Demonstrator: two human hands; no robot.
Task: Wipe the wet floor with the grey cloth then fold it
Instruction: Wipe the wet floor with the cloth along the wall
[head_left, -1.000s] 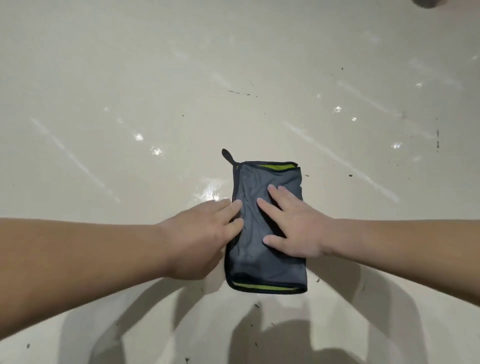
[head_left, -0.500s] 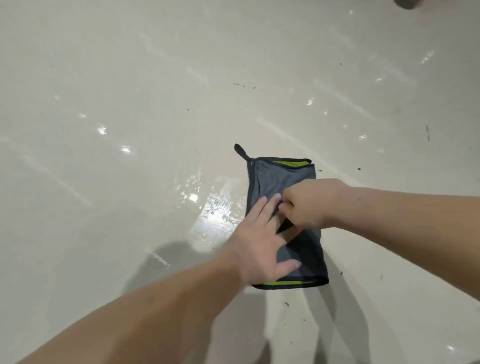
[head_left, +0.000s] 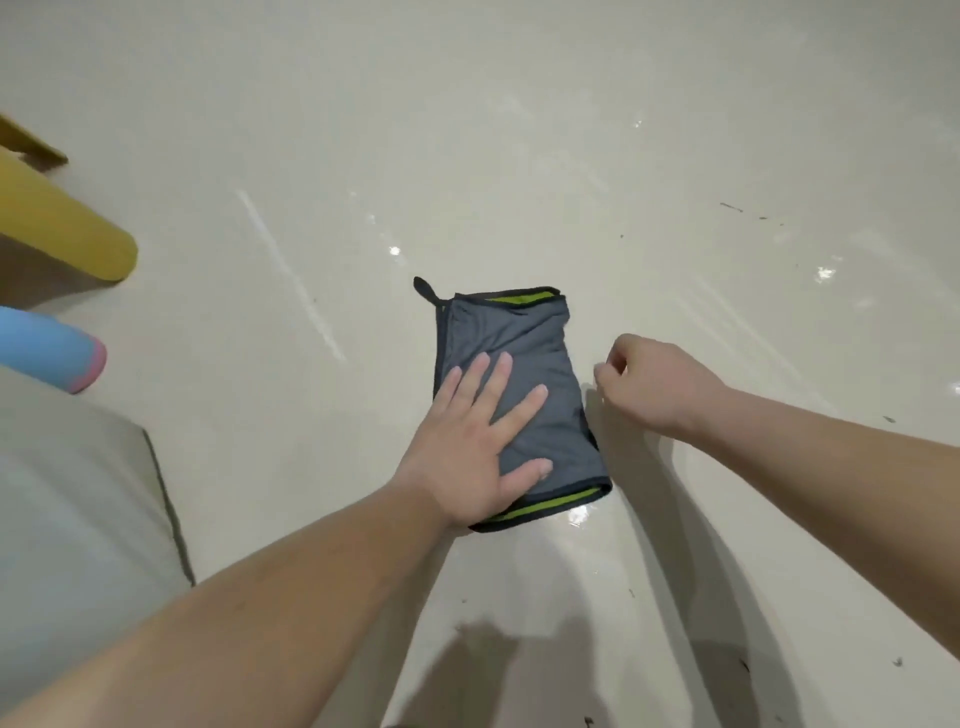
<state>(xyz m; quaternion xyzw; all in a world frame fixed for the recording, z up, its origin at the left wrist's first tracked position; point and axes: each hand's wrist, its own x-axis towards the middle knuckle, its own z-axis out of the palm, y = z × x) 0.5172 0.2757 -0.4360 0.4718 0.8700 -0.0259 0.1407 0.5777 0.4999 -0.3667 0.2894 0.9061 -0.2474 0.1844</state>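
Note:
The grey cloth (head_left: 524, 364) lies folded into a narrow rectangle on the glossy cream floor (head_left: 519, 156), with green lining showing at its near and far ends and a small dark loop at its far left corner. My left hand (head_left: 467, 447) rests flat on the cloth's near left part, fingers spread. My right hand (head_left: 649, 384) hovers just right of the cloth, off the fabric, its fingers curled loosely with nothing in them. Small wet glints show on the floor near the cloth's near right corner and beyond it.
At the left edge are a yellow cylinder (head_left: 62, 228), a blue cylinder with a pink end (head_left: 52, 348), and a pale cushion (head_left: 78, 509) nearer me. Dark specks dot the floor. Open floor lies beyond and right of the cloth.
My right hand let go of the cloth's middle and drew off to the right. My left hand stayed flat on the cloth. The view swung, bringing the left-side objects into sight.

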